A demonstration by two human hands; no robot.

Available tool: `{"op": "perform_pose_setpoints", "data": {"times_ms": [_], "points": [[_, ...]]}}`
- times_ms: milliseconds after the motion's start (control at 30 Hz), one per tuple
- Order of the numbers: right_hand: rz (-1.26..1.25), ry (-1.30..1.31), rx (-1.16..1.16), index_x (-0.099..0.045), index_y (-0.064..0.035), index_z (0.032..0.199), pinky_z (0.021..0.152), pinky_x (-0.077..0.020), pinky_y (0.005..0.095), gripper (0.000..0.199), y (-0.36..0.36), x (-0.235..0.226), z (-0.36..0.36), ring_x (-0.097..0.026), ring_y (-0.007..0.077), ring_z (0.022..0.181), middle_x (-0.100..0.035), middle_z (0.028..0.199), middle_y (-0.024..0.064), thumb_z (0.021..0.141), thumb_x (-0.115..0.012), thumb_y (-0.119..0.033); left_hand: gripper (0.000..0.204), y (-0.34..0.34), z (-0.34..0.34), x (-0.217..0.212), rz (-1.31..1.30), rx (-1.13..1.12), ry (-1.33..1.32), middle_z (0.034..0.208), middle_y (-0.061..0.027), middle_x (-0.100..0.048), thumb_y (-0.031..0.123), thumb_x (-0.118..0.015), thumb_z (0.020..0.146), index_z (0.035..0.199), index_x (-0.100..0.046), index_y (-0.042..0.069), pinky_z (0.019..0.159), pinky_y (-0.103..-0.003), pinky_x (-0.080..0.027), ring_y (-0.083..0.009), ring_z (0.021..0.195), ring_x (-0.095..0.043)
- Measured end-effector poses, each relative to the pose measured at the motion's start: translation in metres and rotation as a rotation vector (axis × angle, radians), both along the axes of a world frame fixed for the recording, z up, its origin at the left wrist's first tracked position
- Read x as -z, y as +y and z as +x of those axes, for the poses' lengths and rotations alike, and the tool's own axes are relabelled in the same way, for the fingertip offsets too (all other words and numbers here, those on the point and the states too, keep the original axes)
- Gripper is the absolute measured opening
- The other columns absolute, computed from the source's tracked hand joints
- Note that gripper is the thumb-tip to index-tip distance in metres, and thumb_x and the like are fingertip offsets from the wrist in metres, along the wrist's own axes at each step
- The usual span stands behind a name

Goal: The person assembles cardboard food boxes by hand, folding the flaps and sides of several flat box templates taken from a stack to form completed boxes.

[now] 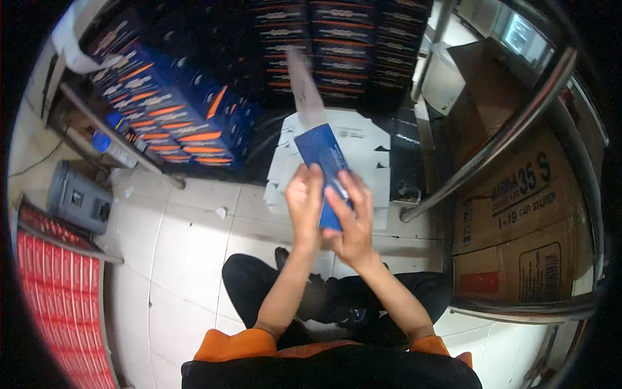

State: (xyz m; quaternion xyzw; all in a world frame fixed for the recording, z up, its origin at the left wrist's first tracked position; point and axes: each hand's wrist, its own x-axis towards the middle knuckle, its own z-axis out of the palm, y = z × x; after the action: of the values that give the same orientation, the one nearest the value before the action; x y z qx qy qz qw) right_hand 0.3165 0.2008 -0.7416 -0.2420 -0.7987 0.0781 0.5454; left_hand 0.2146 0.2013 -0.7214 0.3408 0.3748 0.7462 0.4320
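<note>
1. We hold a flat blue carton blank [326, 170] up in front of us, between both hands, above our lap and the white tiled floor [188, 240].
2. Our left hand [304, 201] is closed on the left edge of the carton blank, fingers curled over its lower part, thumb side toward us.
3. Our right hand [353, 217] presses against the right side of the same blank, fingers spread and partly bent over its blue face, so both hands grip it at once.
4. The upper end of the blank rises past our fingers; its pale top flap is blurred, so we cannot tell its exact shape.
5. Straight ahead on the floor, beyond the hands, lies a stack of white flat carton sheets [363, 146], well below the held blank.
6. To the left of that stack, a pile of blue and orange boxes [175, 123] leans in rows; more dark boxes [340, 45] stand stacked behind the sheets.
7. On the right, a brown cardboard box [518, 220] sits behind a curved metal rail [505, 136].
8. At the far left we see a grey box-shaped device [78, 198] on the floor and, nearer us, a red printed sheet stack [58, 285].
9. Our legs in dark trousers are folded under our forearms, with orange sleeves at the lower edge.
</note>
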Motion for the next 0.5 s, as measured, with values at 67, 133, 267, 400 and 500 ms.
{"op": "perform_pose_setpoints", "data": {"times_ms": [67, 133, 267, 400, 500], "points": [[-0.044, -0.013, 0.01, -0.054, -0.0059, 0.119, 0.094, -0.034, 0.047, 0.051, -0.01, -0.016, -0.007, -0.04, 0.0421, 0.112, -0.038, 0.135, 0.0181, 0.087, -0.044, -0.045, 0.024, -0.027, 0.014, -0.015, 0.022, -0.013, -0.164, 0.083, -0.0027, -0.062, 0.023, -0.051, 0.092, 0.097, -0.055, 0.0, 0.063, -0.019, -0.044, -0.0048, 0.071, -0.054], [-0.042, -0.064, -0.027, -0.056, -0.0059, 0.117, 0.093, -0.035, 0.0461, 0.047, -0.021, -0.025, -0.007, -0.042, 0.0412, 0.11, -0.041, 0.133, 0.0175, 0.088, -0.044, -0.041, 0.024, -0.041, 0.01, -0.01, 0.037, -0.073, -0.08, 0.085, -0.0029, -0.061, 0.023, -0.051, 0.092, 0.098, -0.055, 0.0, 0.063, -0.018, -0.044, -0.0042, 0.072, -0.054], [-0.133, -0.049, -0.097, -0.058, -0.0056, 0.115, 0.093, -0.035, 0.0455, 0.041, -0.03, -0.028, 0.003, -0.047, 0.0392, 0.105, -0.049, 0.127, 0.0168, 0.091, -0.043, -0.034, 0.023, -0.06, 0.02, -0.01, 0.007, -0.116, -0.072, 0.081, 0.0002, -0.058, 0.02, -0.046, 0.095, 0.092, -0.056, -0.001, 0.061, -0.019, -0.041, -0.0026, 0.071, -0.05], [-0.036, -0.133, -0.127, -0.061, -0.006, 0.112, 0.092, -0.0357, 0.0468, 0.039, -0.047, -0.036, 0.012, -0.049, 0.0401, 0.105, -0.049, 0.127, 0.0171, 0.091, -0.042, -0.034, 0.025, -0.071, 0.015, -0.018, -0.046, -0.116, 0.053, 0.072, 0.0039, -0.049, 0.02, -0.045, 0.095, 0.08, -0.052, 0.001, 0.055, -0.02, -0.035, -0.0028, 0.067, -0.04], [-0.056, 0.048, 0.119, -0.062, -0.0099, 0.112, 0.091, -0.036, 0.0459, 0.033, -0.048, -0.029, -0.001, -0.047, 0.0409, 0.103, -0.043, 0.131, 0.0223, 0.091, -0.044, -0.029, 0.026, -0.079, 0.032, 0.005, -0.133, -0.105, 0.062, 0.082, -0.001, -0.056, 0.024, -0.044, 0.095, 0.091, -0.053, -0.001, 0.063, -0.02, -0.041, -0.0047, 0.074, -0.049]]}}
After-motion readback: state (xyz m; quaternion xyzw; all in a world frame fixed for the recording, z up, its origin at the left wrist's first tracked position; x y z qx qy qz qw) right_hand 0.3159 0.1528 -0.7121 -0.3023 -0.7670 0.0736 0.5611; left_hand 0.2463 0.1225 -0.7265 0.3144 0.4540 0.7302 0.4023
